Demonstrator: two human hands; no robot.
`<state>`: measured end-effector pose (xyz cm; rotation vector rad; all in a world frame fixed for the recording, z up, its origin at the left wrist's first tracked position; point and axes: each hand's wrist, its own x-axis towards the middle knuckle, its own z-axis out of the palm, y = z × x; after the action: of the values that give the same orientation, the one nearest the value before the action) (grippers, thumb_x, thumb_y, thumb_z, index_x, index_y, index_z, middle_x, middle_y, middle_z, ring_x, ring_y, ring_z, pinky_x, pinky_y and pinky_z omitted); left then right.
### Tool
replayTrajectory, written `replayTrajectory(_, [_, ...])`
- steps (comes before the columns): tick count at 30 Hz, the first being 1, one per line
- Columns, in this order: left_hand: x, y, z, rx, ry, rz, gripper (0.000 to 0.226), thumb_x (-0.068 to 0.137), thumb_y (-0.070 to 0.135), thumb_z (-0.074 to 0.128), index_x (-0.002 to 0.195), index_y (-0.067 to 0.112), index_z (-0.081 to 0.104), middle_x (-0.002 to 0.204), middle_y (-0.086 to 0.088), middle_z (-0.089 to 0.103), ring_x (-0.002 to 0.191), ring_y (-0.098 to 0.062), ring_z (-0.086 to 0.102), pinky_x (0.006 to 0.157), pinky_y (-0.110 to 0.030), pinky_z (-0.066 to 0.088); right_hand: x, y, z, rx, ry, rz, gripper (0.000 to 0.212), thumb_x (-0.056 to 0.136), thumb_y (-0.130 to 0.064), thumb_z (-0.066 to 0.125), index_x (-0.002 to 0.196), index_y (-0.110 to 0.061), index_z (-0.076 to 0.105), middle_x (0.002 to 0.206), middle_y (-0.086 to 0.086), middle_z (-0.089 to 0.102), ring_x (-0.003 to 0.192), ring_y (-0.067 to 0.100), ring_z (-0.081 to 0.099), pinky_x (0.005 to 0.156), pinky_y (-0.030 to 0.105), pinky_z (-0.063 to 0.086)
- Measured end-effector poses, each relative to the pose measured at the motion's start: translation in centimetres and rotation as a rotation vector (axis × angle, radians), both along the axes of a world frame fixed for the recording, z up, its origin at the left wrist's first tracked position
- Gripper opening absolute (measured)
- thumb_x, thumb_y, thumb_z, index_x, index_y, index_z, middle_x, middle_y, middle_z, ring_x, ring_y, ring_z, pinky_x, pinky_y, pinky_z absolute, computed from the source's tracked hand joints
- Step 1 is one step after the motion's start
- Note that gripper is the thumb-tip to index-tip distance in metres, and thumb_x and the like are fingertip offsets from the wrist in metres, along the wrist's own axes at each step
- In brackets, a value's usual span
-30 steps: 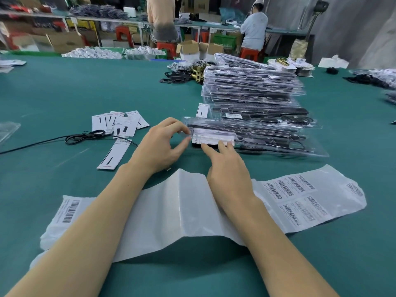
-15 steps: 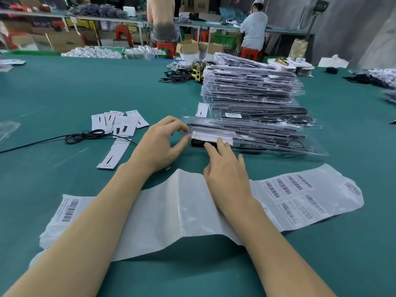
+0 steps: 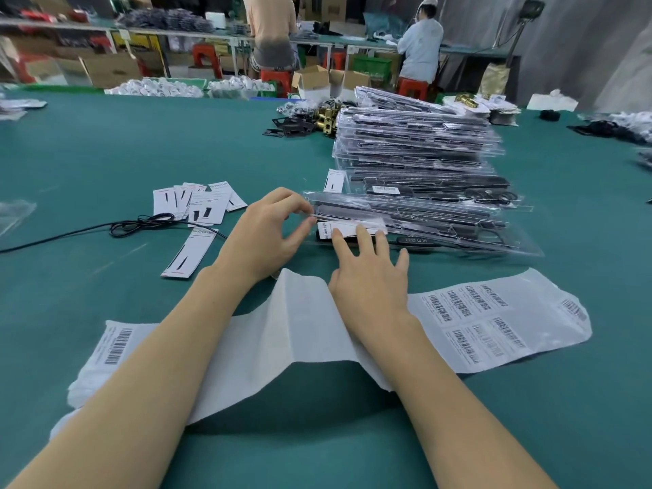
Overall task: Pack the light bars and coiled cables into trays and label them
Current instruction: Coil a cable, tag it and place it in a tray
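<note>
Left hand: fingers curled, pinching the left end of the clear tray.
Right hand: straight fingers pressing the label flat.
Tray: mid-surface, touching the stack.
Risk: label may crease or stick crooked if the tray slides.
Cause: slick plastic, forearms resting on the loose label sheet.

Packing workshop: stacked trays, cartons
</note>
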<state>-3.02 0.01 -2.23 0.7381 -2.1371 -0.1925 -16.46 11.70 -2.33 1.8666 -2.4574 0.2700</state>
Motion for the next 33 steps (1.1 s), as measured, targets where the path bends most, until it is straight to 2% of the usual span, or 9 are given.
replayTrajectory(3, [-0.1, -0.1, -0.1, -0.015, 0.001, 0.0, 0.013, 0.094, 0.024, 0.065, 0.099, 0.013, 0.071, 0.101, 0.002, 0.065, 0.088, -0.009, 0.058, 0.082, -0.034, 0.053, 0.5, -0.4, 0.1, -0.004, 0.028, -0.028, 0.065, 0.096, -0.031, 0.039, 0.157, -0.029, 0.016, 0.161, 0.01, 0.016, 0.145, 0.035, 0.018, 0.113, 0.059, 0.02])
replayTrajectory(6, [-0.1, -0.3, -0.1, -0.022, -0.002, 0.005, 0.014, 0.094, 0.025, 0.065, 0.1, 0.013, 0.071, 0.101, 0.002, 0.065, 0.089, -0.01, 0.058, 0.081, -0.034, 0.054, 0.7, -0.6, 0.1, 0.001, 0.038, -0.045, 0.068, 0.095, -0.032, 0.041, 0.158, -0.03, 0.014, 0.16, 0.011, 0.018, 0.143, 0.035, 0.021, 0.11, 0.056, 0.024])
replayTrajectory(18, [0.0, -0.2, 0.0, -0.009, -0.007, 0.003, 0.015, 0.095, 0.026, 0.065, 0.101, 0.014, 0.071, 0.102, 0.002, 0.065, 0.09, -0.01, 0.059, 0.083, -0.034, 0.054, 0.9, 0.0, 0.0, -0.026, 0.033, -0.036, 0.073, 0.095, -0.029, 0.041, 0.159, -0.03, 0.005, 0.165, 0.013, 0.009, 0.151, 0.034, 0.008, 0.113, 0.056, 0.019])
replayTrajectory(22, [0.1, 0.0, 0.0, 0.01, -0.012, 0.001, 0.013, 0.095, 0.024, 0.065, 0.101, 0.014, 0.071, 0.103, 0.002, 0.065, 0.09, -0.011, 0.059, 0.083, -0.036, 0.053, 1.0, 0.4, 0.2, -0.02, 0.007, -0.029, 0.074, 0.094, -0.029, 0.042, 0.159, -0.03, 0.008, 0.165, 0.013, 0.009, 0.151, 0.033, 0.007, 0.113, 0.055, 0.018])
replayTrajectory(24, [0.1, -0.1, 0.0, 0.015, -0.019, -0.006, 0.013, 0.095, 0.024, 0.066, 0.102, 0.015, 0.072, 0.104, 0.003, 0.065, 0.089, -0.011, 0.059, 0.083, -0.037, 0.053, 1.1, 0.7, 0.4, -0.042, -0.018, -0.032, 0.07, 0.093, -0.029, 0.043, 0.158, -0.028, 0.015, 0.163, 0.012, 0.018, 0.149, 0.032, 0.013, 0.112, 0.053, 0.02])
replayTrajectory(26, [0.2, -0.1, -0.1, 0.025, -0.035, -0.01, 0.014, 0.095, 0.024, 0.065, 0.104, 0.016, 0.073, 0.105, 0.004, 0.063, 0.089, -0.013, 0.059, 0.083, -0.038, 0.053, 1.0, 1.0, 0.5, -0.164, -0.026, -0.029, 0.057, 0.09, -0.026, 0.046, 0.146, -0.023, 0.038, 0.147, 0.01, 0.04, 0.137, 0.029, 0.032, 0.103, 0.047, 0.028])
replayTrajectory(28, [0.3, 0.0, -0.2, 0.042, -0.059, -0.013, 0.016, 0.094, 0.026, 0.065, 0.104, 0.017, 0.073, 0.106, 0.004, 0.062, 0.089, -0.016, 0.06, 0.082, -0.04, 0.052, 0.9, 1.2, 0.6, -0.345, -0.021, -0.023, 0.036, 0.084, -0.023, 0.05, 0.119, -0.018, 0.055, 0.119, 0.005, 0.054, 0.113, 0.027, 0.047, 0.088, 0.042, 0.032])
replayTrajectory(30, [0.4, 0.1, -0.3, 0.057, -0.086, -0.012, 0.019, 0.091, 0.028, 0.063, 0.103, 0.017, 0.073, 0.106, 0.003, 0.062, 0.089, -0.019, 0.061, 0.081, -0.041, 0.052, 0.5, 1.2, 0.7, -0.471, -0.051, -0.024, 0.026, 0.079, -0.025, 0.049, 0.103, -0.017, 0.057, 0.104, 0.002, 0.055, 0.099, 0.026, 0.049, 0.08, 0.04, 0.034])
replayTrajectory(33, [0.5, 0.3, -0.5, 0.075, -0.114, -0.01, 0.021, 0.087, 0.031, 0.063, 0.101, 0.018, 0.072, 0.105, 0.004, 0.061, 0.089, -0.018, 0.062, 0.082, -0.04, 0.052, -0.1, 1.1, 0.6, -0.529, -0.106, -0.031, 0.022, 0.079, -0.024, 0.052, 0.1, -0.019, 0.058, 0.1, 0.0, 0.056, 0.095, 0.024, 0.049, 0.078, 0.039, 0.033])
